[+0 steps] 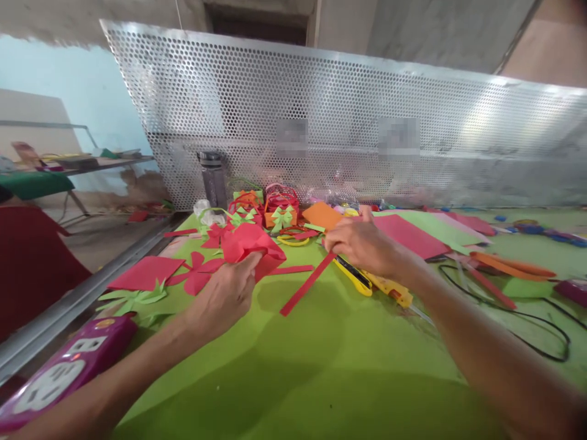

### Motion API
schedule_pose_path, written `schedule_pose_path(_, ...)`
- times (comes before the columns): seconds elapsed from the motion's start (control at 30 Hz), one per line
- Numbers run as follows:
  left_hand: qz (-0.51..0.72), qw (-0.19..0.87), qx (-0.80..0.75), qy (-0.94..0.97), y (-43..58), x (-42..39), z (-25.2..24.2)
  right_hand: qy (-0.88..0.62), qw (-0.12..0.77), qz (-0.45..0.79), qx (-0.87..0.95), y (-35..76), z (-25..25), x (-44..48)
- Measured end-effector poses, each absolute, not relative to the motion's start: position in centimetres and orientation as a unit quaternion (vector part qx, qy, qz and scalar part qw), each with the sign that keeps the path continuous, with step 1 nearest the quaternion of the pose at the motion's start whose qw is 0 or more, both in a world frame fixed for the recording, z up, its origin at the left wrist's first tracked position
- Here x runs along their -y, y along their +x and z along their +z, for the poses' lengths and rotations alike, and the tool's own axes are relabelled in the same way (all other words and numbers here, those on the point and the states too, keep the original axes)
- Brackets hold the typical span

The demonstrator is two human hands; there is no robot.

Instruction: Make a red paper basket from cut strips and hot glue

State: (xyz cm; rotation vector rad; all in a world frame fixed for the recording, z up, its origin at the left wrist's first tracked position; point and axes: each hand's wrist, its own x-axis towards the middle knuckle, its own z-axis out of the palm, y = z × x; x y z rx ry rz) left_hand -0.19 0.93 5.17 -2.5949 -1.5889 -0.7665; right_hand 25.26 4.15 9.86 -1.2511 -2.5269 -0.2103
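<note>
My left hand [232, 293] is closed on a piece of curved red paper [250, 244], shaped like petals or a cup, held above the green tabletop [293, 366]. To its right, my right hand [362, 241] pinches the upper end of a narrow red paper strip [306, 285], which slants down toward me. Just below the right hand lie a yellow-and-black box cutter [355, 277] and a yellow glue gun [389, 288], partly covered by the hand and wrist. Another red strip [293, 269] lies flat behind, between the hands.
Small red paper baskets with green bows [282, 217] stand at the back beside a dark bottle [213, 180]. Red sheets [147, 272] and green paper cutouts [137, 297] lie left. A purple power strip [68, 373], orange-handled scissors [511, 267] and a black cable [566, 345] flank the work area.
</note>
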Motion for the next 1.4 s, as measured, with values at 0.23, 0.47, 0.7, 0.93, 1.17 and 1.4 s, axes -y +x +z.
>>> schedule_pose_path(0.23,-0.209,-0.002,0.523,-0.826,0.0,-0.5,4.8,-0.456,0.166,-0.12,0.866,23.4,7.5,-6.0)
schedule_pose_path(0.47,-0.224,-0.05,0.526,-0.819,0.8,0.2,4.7,-0.616,-0.007,-0.158,0.772,27.5,11.4,-2.8)
schedule_pose_path(0.7,-0.313,-0.075,0.495,-0.807,0.8,-0.3,3.7,-0.655,-0.077,-0.108,0.744,32.5,5.3,0.4)
schedule_pose_path(0.93,-0.344,-0.054,0.499,-0.794,0.9,-0.6,4.2,-0.685,0.001,-0.148,0.713,35.4,0.0,0.3)
schedule_pose_path(1.17,-0.388,-0.079,0.517,-0.759,0.6,-1.1,4.3,-0.672,0.032,-0.113,0.732,36.0,-0.8,0.3)
schedule_pose_path(1.4,-0.376,-0.071,0.507,-0.772,0.8,-0.9,4.2,-0.645,0.024,-0.19,0.74,37.3,-1.4,1.5)
